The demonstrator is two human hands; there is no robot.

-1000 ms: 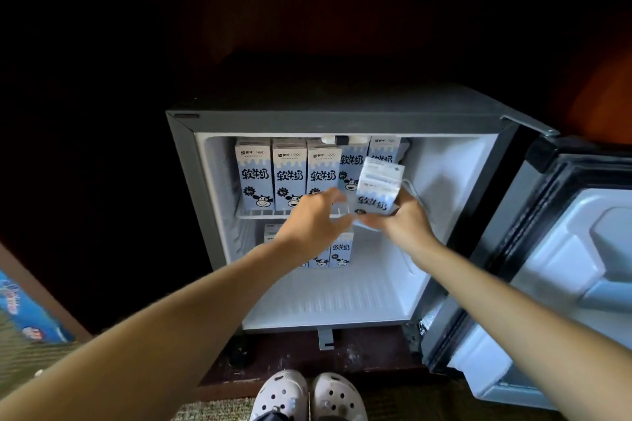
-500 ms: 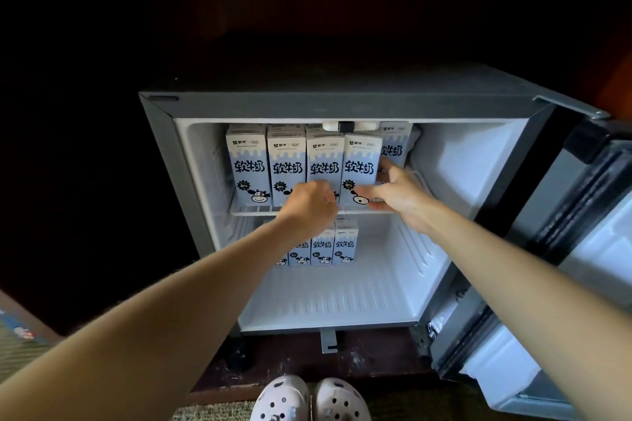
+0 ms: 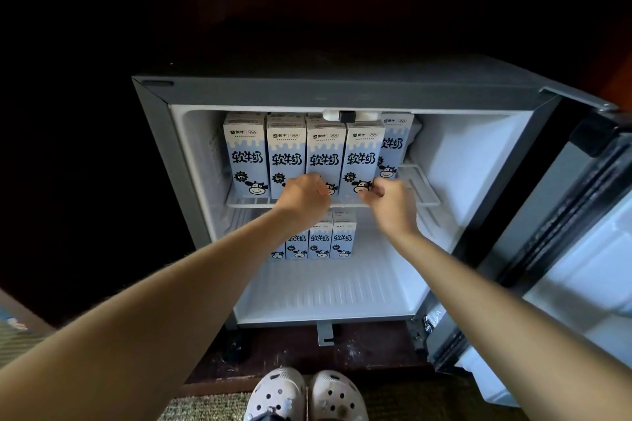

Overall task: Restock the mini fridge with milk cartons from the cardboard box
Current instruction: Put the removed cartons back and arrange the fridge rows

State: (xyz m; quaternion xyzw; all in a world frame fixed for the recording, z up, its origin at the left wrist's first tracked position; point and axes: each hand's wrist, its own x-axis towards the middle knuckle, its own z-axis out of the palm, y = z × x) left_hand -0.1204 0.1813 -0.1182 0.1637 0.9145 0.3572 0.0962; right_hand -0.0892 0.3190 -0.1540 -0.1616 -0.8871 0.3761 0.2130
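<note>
The mini fridge [image 3: 328, 96] stands open. Several blue-and-white milk cartons stand in a front row on its upper wire shelf [image 3: 422, 193], with one more carton [image 3: 396, 143] behind them at the right. Several other cartons [image 3: 342, 239] stand at the back of the fridge floor. My left hand [image 3: 302, 198] is curled in front of the base of the third carton [image 3: 325, 157] and holds nothing. My right hand [image 3: 390, 203] has its curled fingers pinching the lower right corner of the fourth carton [image 3: 362, 154], which stands upright on the shelf.
The fridge door [image 3: 581, 249] hangs open at the right, close to my right forearm. A corner of the cardboard box [image 3: 15, 319] shows at the left edge. My two white clogs [image 3: 307, 396] stand on the carpet before the dark cabinet base.
The tilted carton that my right hand carried now stands upright as the fourth in the shelf's front row. Both hands have dropped to the cartons' bases. The camera has moved closer.
</note>
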